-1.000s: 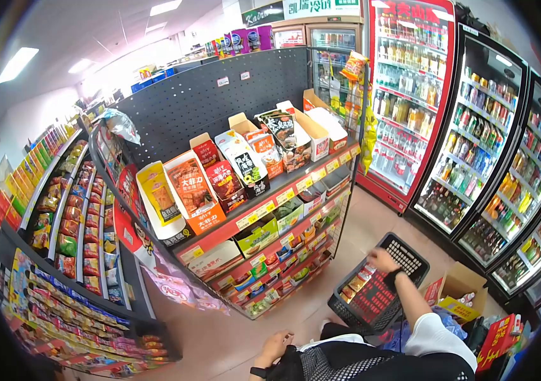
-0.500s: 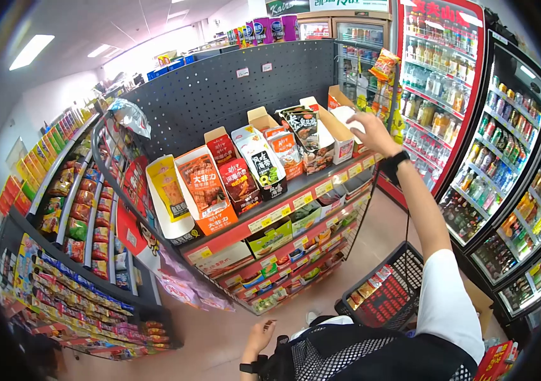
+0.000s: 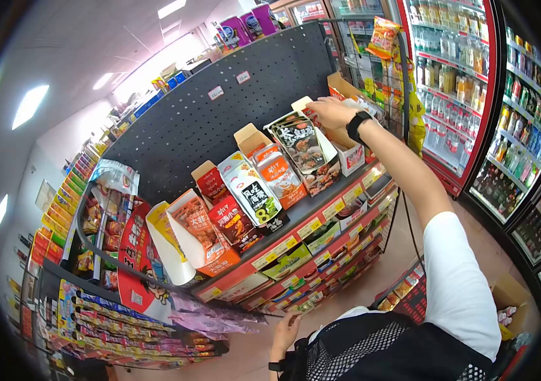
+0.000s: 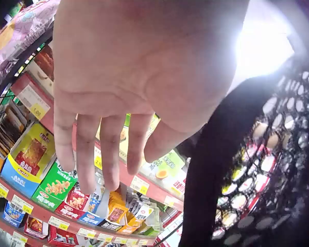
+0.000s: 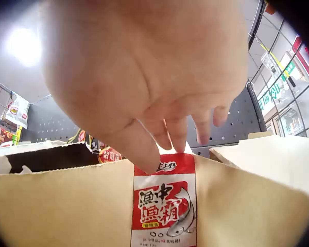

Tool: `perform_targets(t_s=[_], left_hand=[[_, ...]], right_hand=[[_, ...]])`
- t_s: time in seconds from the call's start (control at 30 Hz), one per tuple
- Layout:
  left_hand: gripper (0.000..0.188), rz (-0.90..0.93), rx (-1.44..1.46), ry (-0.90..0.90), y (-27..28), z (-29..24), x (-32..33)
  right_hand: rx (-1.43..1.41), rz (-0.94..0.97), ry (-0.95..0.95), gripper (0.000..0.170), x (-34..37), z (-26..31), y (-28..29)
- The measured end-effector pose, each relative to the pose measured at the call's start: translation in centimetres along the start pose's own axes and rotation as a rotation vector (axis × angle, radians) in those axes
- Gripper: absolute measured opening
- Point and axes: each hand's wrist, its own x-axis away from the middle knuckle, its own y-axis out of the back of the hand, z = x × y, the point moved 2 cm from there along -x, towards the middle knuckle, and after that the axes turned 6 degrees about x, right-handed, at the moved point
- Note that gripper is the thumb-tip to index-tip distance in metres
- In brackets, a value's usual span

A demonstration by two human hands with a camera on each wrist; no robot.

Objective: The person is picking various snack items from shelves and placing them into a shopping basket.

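My right hand [image 3: 334,113] reaches to the top shelf, over an opened cardboard box [image 5: 67,206]. In the right wrist view, its thumb and fingers pinch the top edge of a red-and-white snack packet [image 5: 164,211] with a fish drawn on it. The packet stands upright inside the box, its lower end out of frame. Left of that box in the head view is a box with a black snack packet [image 3: 300,141]. My left hand [image 3: 286,329] hangs low before the shelves with relaxed fingers, holding nothing. The left wrist view shows its fingers [image 4: 110,149] pointing down.
Several opened snack boxes line the top shelf [image 3: 292,219], including a white packet of seaweed [image 3: 251,190]. Lower right, a shopping basket [image 3: 417,305] holds packets, partly hidden by my arm. A wire side panel [image 3: 403,82] and drink fridges [image 3: 451,89] stand to the right.
My right hand has risen from the basket to the box at the shelf's right end, then moved left to the packet's box. The head view has tilted. My left hand stays low.
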Motion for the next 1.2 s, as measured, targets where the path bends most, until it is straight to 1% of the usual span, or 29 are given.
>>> perform_targets(t_s=[0.03, 0.07, 0.1, 0.17, 0.2, 0.27, 0.3, 0.33, 0.37, 0.4, 0.43, 0.5, 0.53, 0.57, 0.63, 0.7, 0.77, 0.8, 0.83, 0.9, 0.93, 0.97, 1.0, 1.03, 1.1, 1.13, 1.17, 1.2], left_hand=[[0.021, 0.006, 0.017, -0.003, -0.1, 0.0, -0.2], [0.022, 0.019, 0.017, 0.006, -0.4, -0.4, -0.3], [0.022, 0.026, 0.017, 0.022, -0.4, -0.2, -0.3], [0.022, 0.024, 0.027, -0.009, -0.5, 0.0, -0.8], [0.021, 0.033, 0.017, 0.002, -0.4, 0.1, -1.0], [0.021, 0.038, -0.012, -0.046, -0.1, -0.2, -1.5], [0.020, 0.040, -0.018, -0.076, 0.0, 0.1, -1.9], [0.020, 0.042, -0.014, -0.074, 0.0, 0.0, -2.1], [0.020, 0.019, -0.012, -0.113, 0.1, -0.4, -2.2], [0.019, -0.005, -0.010, -0.151, 0.3, -0.6, -2.2], [0.019, -0.003, -0.006, -0.150, 0.6, -0.4, -2.1], [0.018, 0.006, 0.019, -0.129, 1.0, 0.2, -1.7], [0.018, 0.003, 0.023, -0.146, 1.2, 0.3, -1.3], [0.018, 0.004, 0.034, -0.143, 1.5, 0.5, -0.9], [0.018, 0.008, 0.002, -0.210, 1.9, 0.6, -0.1], [0.017, 0.027, 0.015, -0.225, 2.4, 1.4, 0.6], [0.018, 0.058, 0.009, -0.214, 3.2, 1.5, 1.2], [0.018, 0.058, 0.039, -0.225, 3.4, 1.4, 1.6], [0.018, 0.065, 0.042, -0.221, 3.7, 1.6, 2.2], [0.019, 0.121, 0.027, -0.188, 4.0, 1.8, 2.8], [0.019, 0.124, 0.035, -0.191, 4.0, 1.6, 3.1], [0.021, 0.139, 0.114, -0.176, 3.9, 1.4, 3.3], [0.023, 0.169, 0.198, -0.157, 3.5, 1.4, 3.6], [0.023, 0.189, 0.212, -0.156, 3.1, 1.7, 3.6], [0.030, 0.249, 0.535, -0.196, 2.0, 1.8, 3.3], [0.034, 0.324, 0.613, -0.186, 1.6, 2.0, 3.0], [0.037, 0.357, 0.657, -0.225, 1.0, 1.4, 2.6], [0.035, 0.378, 0.657, -0.233, 0.9, 0.1, 3.0]], right_hand=[[-0.023, 0.055, -0.032, 0.041, -0.3, 0.2, 0.7], [-0.021, 0.041, -0.003, 0.040, -0.6, -0.4, 0.4], [-0.011, 0.013, -0.015, 0.041, -0.7, -0.7, 0.1], [0.062, -0.052, -0.020, 0.035, -0.1, -0.4, 1.0], [0.064, -0.043, -0.016, 0.035, 0.2, -0.1, 1.5], [0.143, -0.026, -0.015, 0.026, 0.6, 0.5, 2.4], [0.146, -0.022, -0.014, 0.026, 0.8, 0.7, 2.8], [0.136, -0.004, -0.027, 0.021, 1.0, 0.8, 3.2], [0.126, 0.013, -0.040, 0.016, 1.1, 1.0, 3.5], [0.080, -0.116, -0.012, 0.012, 1.3, 0.4, 2.8], [0.082, -0.111, -0.011, 0.012, 1.6, 0.5, 3.0], [0.060, -0.196, -0.125, 0.021, 2.0, 0.8, 3.6], [0.045, -0.246, -0.098, 0.020, 2.5, 1.3, 4.6], [0.050, -0.238, -0.092, 0.020, 3.0, 1.7, 5.2], [-0.034, -0.281, -0.192, 0.019, 4.3, 2.7, 6.8], [-0.120, -0.391, -0.232, 0.017, 6.0, 3.9, 8.5], [-0.131, -0.463, -0.257, 0.019, 8.2, 5.2, 10.8], [-0.176, -0.463, -0.275, 0.019, 9.3, 5.8, 11.8], [-0.260, -0.458, -0.244, 0.020, 10.9, 7.2, 12.9], [-0.371, -0.351, -0.294, 0.020, 14.1, 10.2, 15.0], [-0.522, -0.276, -0.302, 0.020, 15.8, 11.4, 14.6], [-0.671, -0.199, -0.309, 0.020, 17.5, 12.9, 13.9], [-0.604, -0.197, -0.229, 0.019, 19.5, 15.1, 13.6], [-0.537, -0.192, -0.150, 0.019, 21.3, 17.7, 13.0], [-0.683, 0.070, -0.243, 0.018, 25.6, 23.3, 10.1], [-0.607, 0.132, -0.132, 0.017, 27.5, 25.4, 8.4], [-0.674, 0.252, -0.099, 0.017, 28.9, 27.4, 7.4], [-0.725, 0.356, -0.050, 0.018, 30.8, 29.0, 5.0]])
